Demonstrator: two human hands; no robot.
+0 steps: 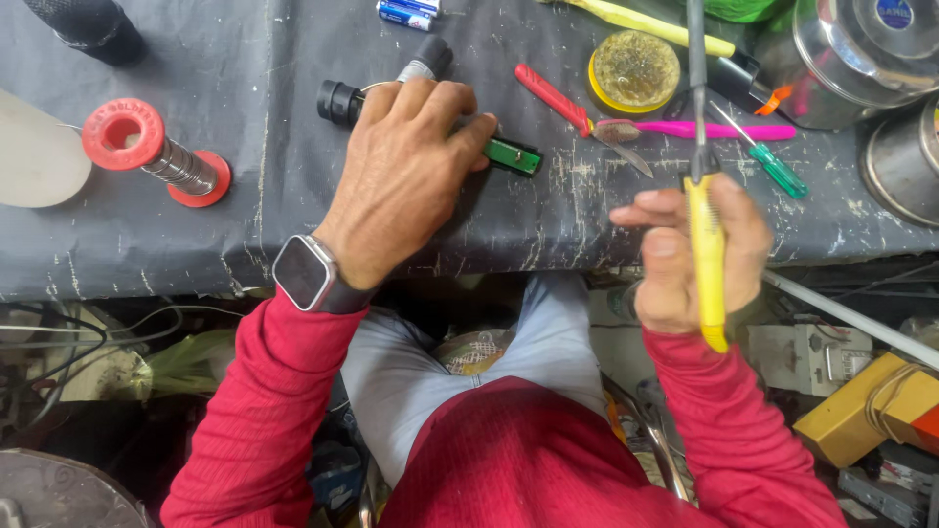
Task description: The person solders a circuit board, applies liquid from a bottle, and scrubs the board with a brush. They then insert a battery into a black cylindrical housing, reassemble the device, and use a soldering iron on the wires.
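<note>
My left hand (pixel 406 166) presses the green-tipped torch body (pixel 509 154) flat on the dark mat (pixel 245 225); right hand (pixel 690 259) grips the yellow-handled screwdriver (pixel 706 264) upright. Best I pin it firmly, approach slowly.

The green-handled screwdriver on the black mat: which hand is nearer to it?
Right. The right hand, holding a yellow-handled tool, is just below the green-handled screwdriver. The left hand is far to its left, on a green and black device.

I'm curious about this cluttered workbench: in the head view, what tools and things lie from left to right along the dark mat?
Red-ended flashlight → left hand on a green-tipped tool → red-handled knife → yellow round lid → right hand holding a yellow-handled screwdriver → green screwdriver.
</note>
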